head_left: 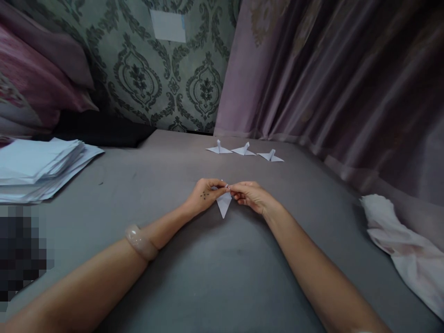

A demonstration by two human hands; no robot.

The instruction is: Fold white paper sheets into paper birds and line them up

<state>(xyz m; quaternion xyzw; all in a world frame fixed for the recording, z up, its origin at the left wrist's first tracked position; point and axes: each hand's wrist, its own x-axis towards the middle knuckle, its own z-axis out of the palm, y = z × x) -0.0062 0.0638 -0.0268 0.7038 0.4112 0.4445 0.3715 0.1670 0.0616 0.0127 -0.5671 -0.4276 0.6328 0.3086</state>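
Note:
Between my two hands is a small folded white paper piece (224,205), its pointed end hanging toward me. My left hand (207,194) pinches its upper part from the left, thumb and fingers pressed together. From the right, my right hand (250,194) grips the same upper edge with thumb and forefinger, the other fingers curled. The fingertips of both hands nearly meet and hide the top folds. Beyond them, three folded paper birds stand in a row: a left one (219,149), a middle one (244,150) and a right one (271,157).
A stack of white paper sheets (38,162) lies on the grey surface (222,282) at left, near a black cloth (104,129). Crumpled pale fabric (398,236) is at right. Curtains (312,69) and a patterned wall (173,69) stand behind. A blurred patch covers the lower left.

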